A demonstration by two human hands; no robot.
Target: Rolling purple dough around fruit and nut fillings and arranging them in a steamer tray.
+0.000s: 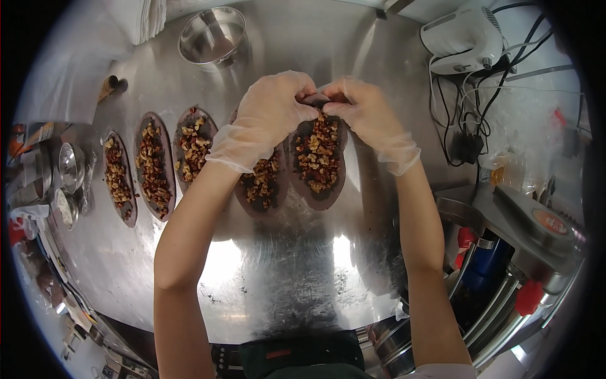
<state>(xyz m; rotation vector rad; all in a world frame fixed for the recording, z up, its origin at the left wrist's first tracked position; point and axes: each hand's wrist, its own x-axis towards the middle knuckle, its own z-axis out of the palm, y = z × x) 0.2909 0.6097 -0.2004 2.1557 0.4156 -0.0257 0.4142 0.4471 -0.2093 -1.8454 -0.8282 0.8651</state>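
My left hand (pixel 274 107) and my right hand (pixel 353 110), both in clear plastic gloves, meet at the far end of the rightmost oval dough piece (pixel 320 196). Their fingers pinch that end, which is lifted and partly hidden by them. The purplish dough carries a dark layer and chopped nuts (pixel 315 151) with reddish bits. A similar piece (pixel 259 205) lies just left, partly under my left hand and forearm. Several more topped ovals (pixel 151 167) lie in a row further left on the steel table (pixel 297 278).
A steel bowl (pixel 211 38) stands at the back, a rolling pin (pixel 107 88) at back left, small bowls (pixel 71 165) at far left. A white hand mixer (pixel 457 41) and cables (pixel 467 120) occupy the back right. A steel machine with red knobs (pixel 527 297) stands at right.
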